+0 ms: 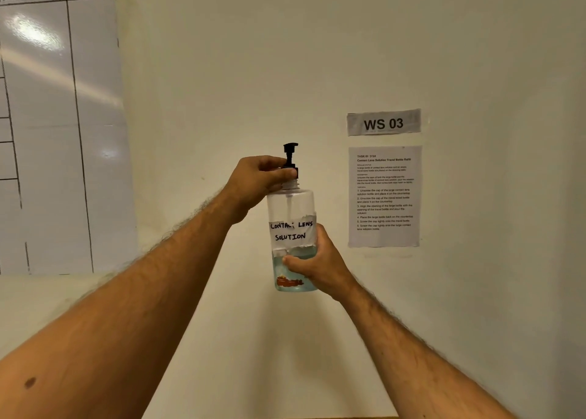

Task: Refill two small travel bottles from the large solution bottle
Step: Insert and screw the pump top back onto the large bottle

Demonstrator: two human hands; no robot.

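Bottle: clear plastic solution bottle [291, 215] with handwritten white label, upright, held up mid-scene before the wall.
Left hand [253, 180]: fingers curled, pinching black pump cap [290, 160].
Right hand [317, 266]: fingers wrapped round bottle's lower body.
Liquid: low.

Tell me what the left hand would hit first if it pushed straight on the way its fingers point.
The left hand already grips the black pump cap. Beyond that, probably the wall, though depth is unclear.
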